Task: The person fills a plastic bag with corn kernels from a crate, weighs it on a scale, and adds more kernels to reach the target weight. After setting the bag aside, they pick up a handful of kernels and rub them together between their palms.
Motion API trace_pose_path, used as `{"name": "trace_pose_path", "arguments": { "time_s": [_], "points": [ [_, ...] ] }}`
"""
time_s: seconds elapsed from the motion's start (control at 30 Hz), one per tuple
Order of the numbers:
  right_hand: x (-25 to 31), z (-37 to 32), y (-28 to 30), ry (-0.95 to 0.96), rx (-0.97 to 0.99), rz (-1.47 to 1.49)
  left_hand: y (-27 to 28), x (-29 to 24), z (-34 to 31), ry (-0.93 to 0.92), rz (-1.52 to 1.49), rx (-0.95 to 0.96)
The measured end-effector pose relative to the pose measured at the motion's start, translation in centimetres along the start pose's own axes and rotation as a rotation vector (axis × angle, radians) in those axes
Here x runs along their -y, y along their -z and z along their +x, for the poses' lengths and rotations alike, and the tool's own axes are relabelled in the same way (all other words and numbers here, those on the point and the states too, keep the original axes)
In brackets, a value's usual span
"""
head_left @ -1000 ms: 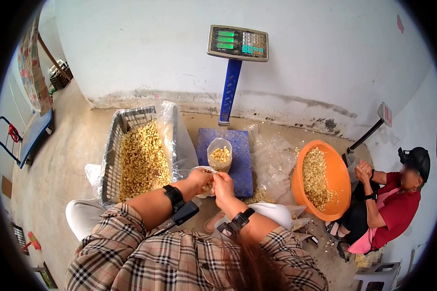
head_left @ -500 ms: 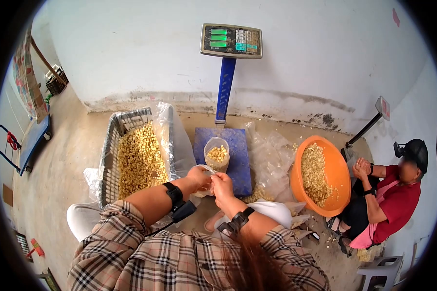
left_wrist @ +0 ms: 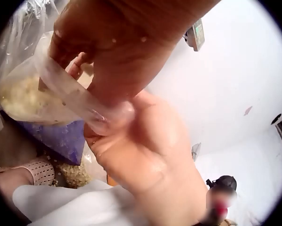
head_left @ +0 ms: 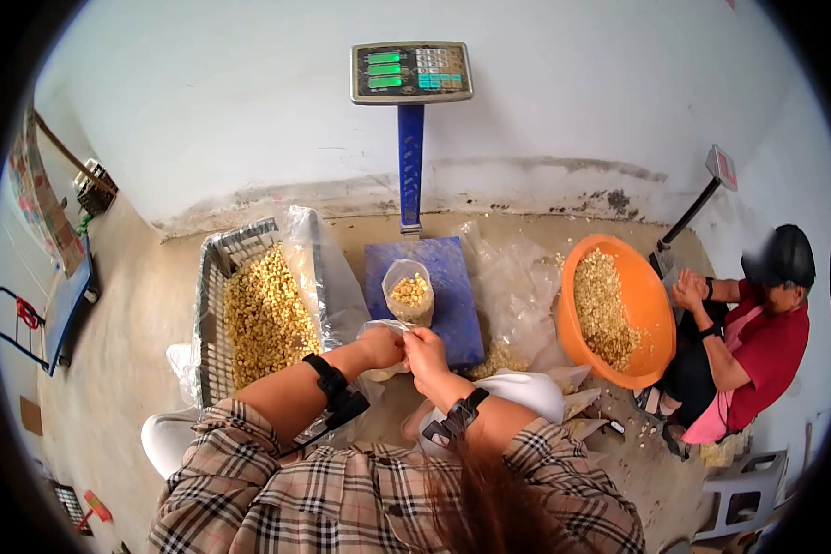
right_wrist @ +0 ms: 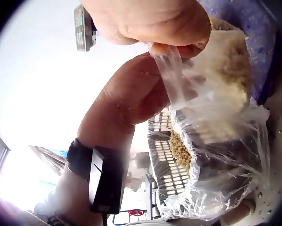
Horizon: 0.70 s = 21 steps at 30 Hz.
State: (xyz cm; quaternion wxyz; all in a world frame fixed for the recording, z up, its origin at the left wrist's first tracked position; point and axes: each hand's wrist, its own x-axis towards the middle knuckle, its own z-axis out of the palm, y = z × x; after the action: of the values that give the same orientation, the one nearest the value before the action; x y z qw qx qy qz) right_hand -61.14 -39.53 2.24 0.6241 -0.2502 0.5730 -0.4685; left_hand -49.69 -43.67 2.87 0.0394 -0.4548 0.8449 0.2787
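Observation:
In front of the blue scale platform [head_left: 466, 314], my left hand [head_left: 383, 346] and right hand [head_left: 425, 353] come together at the mouth of a clear plastic bag [head_left: 379, 373]. In the left wrist view a taut strip of that bag's film runs between the two hands, and pale yellow kernels lie in its lower part. Fingers of my left hand [left_wrist: 112, 52] curl over the rim. From the right wrist view, my right hand [right_wrist: 155, 21] pinches the film close to the left. Another open bag of kernels [head_left: 408, 294] stands upright on the platform.
Left of the scale is a grey crate [head_left: 214, 323], lined with plastic and filled with kernels. An orange basin [head_left: 651, 309] of paler pieces tilts at the right, beside a seated person [head_left: 757, 342]. Crumpled plastic sheeting [head_left: 512, 286] covers floor between scale and basin.
The head view has shifted, so the scale now sits further left in it. Both hands stay together on the bag's mouth. The seated person's head has dipped.

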Motion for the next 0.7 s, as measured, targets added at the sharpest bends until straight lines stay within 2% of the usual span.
{"name": "trace_pose_path", "arguments": {
  "time_s": [0.27,0.37,0.4,0.5,0.6,0.7],
  "points": [
    [0.2,0.1,0.2,0.002,0.016,0.011,-0.7,0.3,0.4,-0.090,0.007,0.002],
    [0.5,0.5,0.5,0.019,-0.052,-0.004,0.3,-0.8,-0.5,-0.061,-0.062,-0.116],
    [0.6,0.6,0.7,0.030,-0.050,0.009,0.5,-0.7,-0.6,-0.076,-0.098,-0.182],
    [0.7,1.1,1.3,0.061,-0.045,0.042,0.1,-0.2,-1.1,-0.042,-0.349,-0.605],
    [1.1,0.7,1.4,0.047,-0.032,0.074,0.3,0.3,-1.0,-0.104,-0.190,-0.952],
    [1.8,0.3,1.6,0.022,-0.015,0.094,-1.3,2.7,0.1,0.066,-0.618,-0.517]
  ]
}}
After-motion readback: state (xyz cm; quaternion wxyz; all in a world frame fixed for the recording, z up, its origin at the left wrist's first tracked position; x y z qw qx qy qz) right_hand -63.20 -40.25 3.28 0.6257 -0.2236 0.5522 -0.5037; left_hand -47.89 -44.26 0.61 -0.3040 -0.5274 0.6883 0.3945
